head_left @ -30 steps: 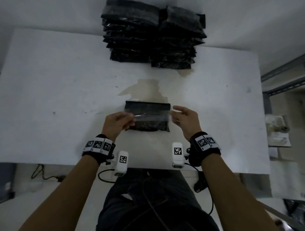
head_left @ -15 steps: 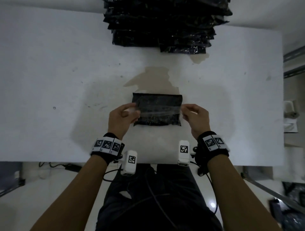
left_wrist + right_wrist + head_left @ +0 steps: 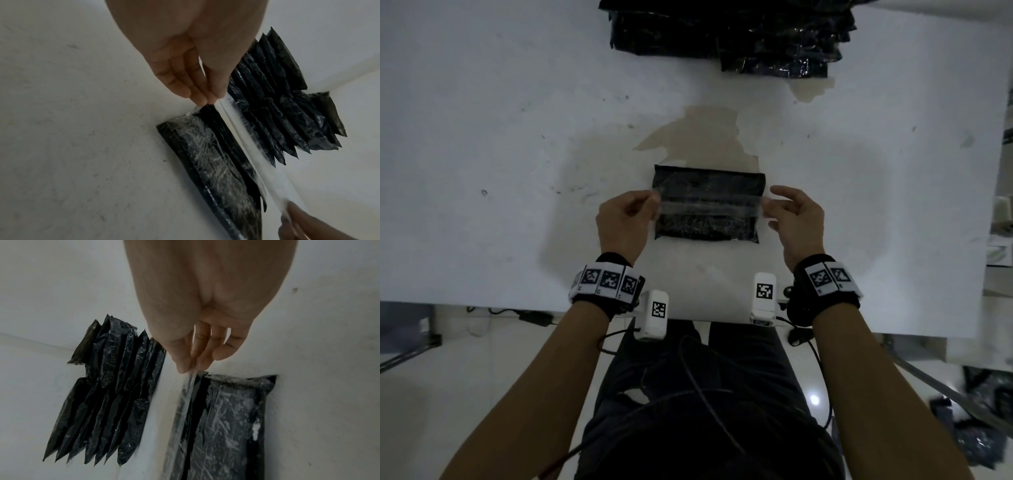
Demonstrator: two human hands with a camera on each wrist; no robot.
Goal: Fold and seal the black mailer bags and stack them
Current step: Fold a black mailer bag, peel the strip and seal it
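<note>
A black mailer bag (image 3: 707, 181) lies flat on the white table (image 3: 482, 137), lengthwise in front of me. A clear strip (image 3: 710, 207) stretches across it, a little above its surface. My left hand (image 3: 650, 205) pinches the strip's left end between thumb and fingers (image 3: 202, 97). My right hand (image 3: 768, 209) pinches the right end (image 3: 189, 368). In the wrist views the strip (image 3: 257, 155) (image 3: 185, 402) runs taut over the bag (image 3: 205, 154) (image 3: 226, 418). A stack of black mailer bags (image 3: 729, 34) stands at the table's far edge.
A brownish stain (image 3: 698, 137) marks the table just beyond the bag. The stack (image 3: 287, 105) (image 3: 107, 394) is a forearm's length from my hands. Cables hang under the near table edge (image 3: 705, 308). Shelving and clutter stand off to the right (image 3: 1000, 219).
My right hand, open beside the bag a second ago, has taken the strip's right end. The strip is now pulled taut between both hands. My head has tilted down.
</note>
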